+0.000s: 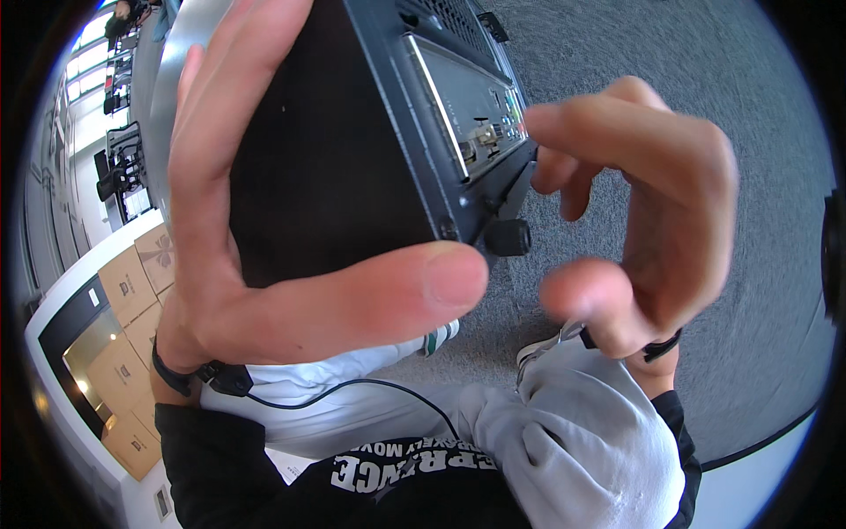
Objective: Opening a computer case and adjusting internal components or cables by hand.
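A black computer case fills the upper middle, tilted, with its rear side turned to the right. My left hand spans its large dark panel, fingers along the left side and thumb across the lower corner. On the rear side is a shiny metal port plate with several connectors. Below it, a black knob-like screw sticks out at the corner. My right hand is just right of the ports, fingers curved and thumb apart, nothing visible between them. Its index fingertip meets the port plate's edge in view; actual contact is unclear.
Grey carpet covers the floor on the right. Cardboard boxes are stacked at the left, with black chairs beyond. A smooth grey surface lies behind my left hand. A thin black cable runs from my left wristband across my lap.
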### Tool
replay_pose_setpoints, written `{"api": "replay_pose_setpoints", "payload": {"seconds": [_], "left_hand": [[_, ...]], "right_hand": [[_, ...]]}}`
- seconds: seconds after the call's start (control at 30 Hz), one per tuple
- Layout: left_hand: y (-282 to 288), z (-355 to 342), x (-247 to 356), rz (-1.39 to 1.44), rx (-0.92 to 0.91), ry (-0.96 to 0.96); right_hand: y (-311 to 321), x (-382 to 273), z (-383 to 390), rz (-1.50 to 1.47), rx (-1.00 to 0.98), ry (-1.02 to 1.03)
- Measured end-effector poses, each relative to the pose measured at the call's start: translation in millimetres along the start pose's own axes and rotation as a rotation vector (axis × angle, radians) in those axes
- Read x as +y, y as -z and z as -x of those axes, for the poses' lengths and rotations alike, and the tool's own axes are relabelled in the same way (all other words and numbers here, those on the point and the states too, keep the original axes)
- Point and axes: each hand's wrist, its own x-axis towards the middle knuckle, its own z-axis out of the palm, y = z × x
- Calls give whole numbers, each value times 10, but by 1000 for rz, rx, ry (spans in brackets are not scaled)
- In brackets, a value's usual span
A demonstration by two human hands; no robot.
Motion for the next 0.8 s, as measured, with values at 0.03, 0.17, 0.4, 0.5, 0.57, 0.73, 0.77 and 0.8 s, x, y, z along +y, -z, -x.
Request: {"api": "replay_pose_setpoints", "payload": {"seconds": [0.03,0.17,0.4,0.5,0.57,0.73,0.77,0.8], "left_hand": [[-11,-13,23,7,-8,45],[-95,72,30,-6,54,38],[-11,117,-34,-29,15,10],[-70,106,-17,17,28,-23],[-24,76,-47,28,35,-37],[373,-79,-160,-586,-366,-529],[339,-49,-132,-586,-364,-531],[286,-12,-105,-535,-316,-456]], "right_hand": [[46,24,21,-33,-32,15],[-199,-205,-19,241,-23,27],[-166,-32,-156,289,-54,234],[-185,26,-144,215,4,198],[-180,23,-102,42,60,122],[-179,-54,-184,152,-87,249],[-167,-74,-188,154,-88,250],[-162,-74,-196,210,-124,233]]}}
